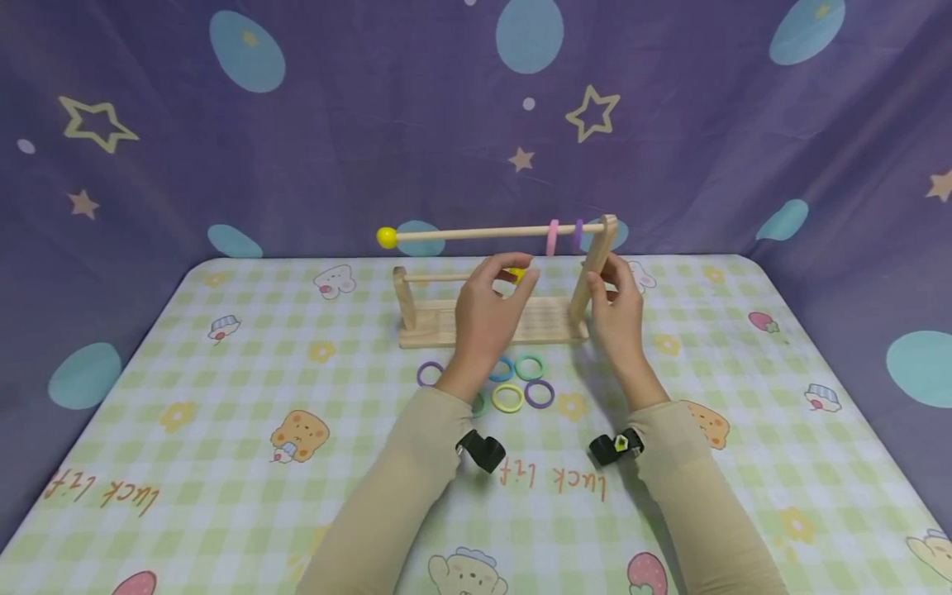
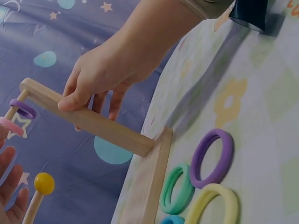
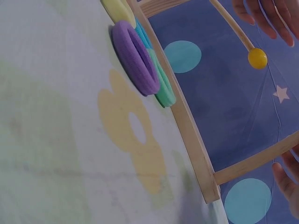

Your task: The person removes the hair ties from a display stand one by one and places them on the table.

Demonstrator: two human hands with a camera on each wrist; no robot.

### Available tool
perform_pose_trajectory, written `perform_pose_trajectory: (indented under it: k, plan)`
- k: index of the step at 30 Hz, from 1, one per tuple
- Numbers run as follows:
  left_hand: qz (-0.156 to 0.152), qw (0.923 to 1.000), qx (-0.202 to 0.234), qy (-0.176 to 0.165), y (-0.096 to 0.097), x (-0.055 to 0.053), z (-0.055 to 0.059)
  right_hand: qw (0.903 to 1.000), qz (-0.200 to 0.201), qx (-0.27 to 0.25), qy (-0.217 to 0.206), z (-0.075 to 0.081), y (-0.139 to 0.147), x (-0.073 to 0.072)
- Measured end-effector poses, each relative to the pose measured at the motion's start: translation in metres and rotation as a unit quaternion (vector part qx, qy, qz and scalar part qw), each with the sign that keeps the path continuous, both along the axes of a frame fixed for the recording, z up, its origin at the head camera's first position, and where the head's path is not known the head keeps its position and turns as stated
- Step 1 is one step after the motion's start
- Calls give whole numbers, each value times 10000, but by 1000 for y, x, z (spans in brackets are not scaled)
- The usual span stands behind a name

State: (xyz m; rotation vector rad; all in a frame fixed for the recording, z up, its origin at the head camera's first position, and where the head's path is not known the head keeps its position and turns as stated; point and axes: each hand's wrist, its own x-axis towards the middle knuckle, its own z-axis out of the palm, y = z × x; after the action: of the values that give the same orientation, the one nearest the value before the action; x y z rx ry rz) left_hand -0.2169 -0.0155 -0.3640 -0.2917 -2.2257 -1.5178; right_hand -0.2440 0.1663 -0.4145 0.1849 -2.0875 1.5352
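Note:
A wooden stand (image 1: 554,324) has a tall post (image 1: 595,268) on the right with a long rod (image 1: 468,234) running left to a yellow ball (image 1: 386,238). A pink ring (image 1: 552,240) and a purple ring (image 1: 578,237) hang on this rod near the post. With thumb and fingers on opposite sides, my right hand (image 1: 619,318) grips the tall post. My left hand (image 1: 485,318) hovers before the stand, just below the long rod, its fingers loosely bent around nothing. Behind it, the lower rod (image 1: 435,278) is partly hidden, its yellow ball (image 1: 516,274) showing between thumb and fingers.
Several loose rings lie before the stand, among them a yellow ring (image 1: 508,411), a green ring (image 1: 530,379) and a purple ring (image 1: 554,395); my left forearm covers some. A checked cloth (image 1: 245,372) covers the table, and a purple curtain (image 1: 416,124) hangs behind.

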Motion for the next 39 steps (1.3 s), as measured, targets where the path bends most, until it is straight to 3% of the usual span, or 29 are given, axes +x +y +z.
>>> perform_pose_trajectory:
  k: [14,25,34,39]
  plan:
    - [-52,9999,-100,29,10,-9,11,10000,20,15,-7,0,0,1]
    - [168,9996,-205,-22,15,-10,15,10000,16,-59,1,0,0,0]
    - [456,9973,-477,-332,18,-11,18,9999,-11,-75,-71,1,0,1]
    - [506,9971,-503,-264,18,-10,18,9999,-26,-75,-79,1,-1,1]
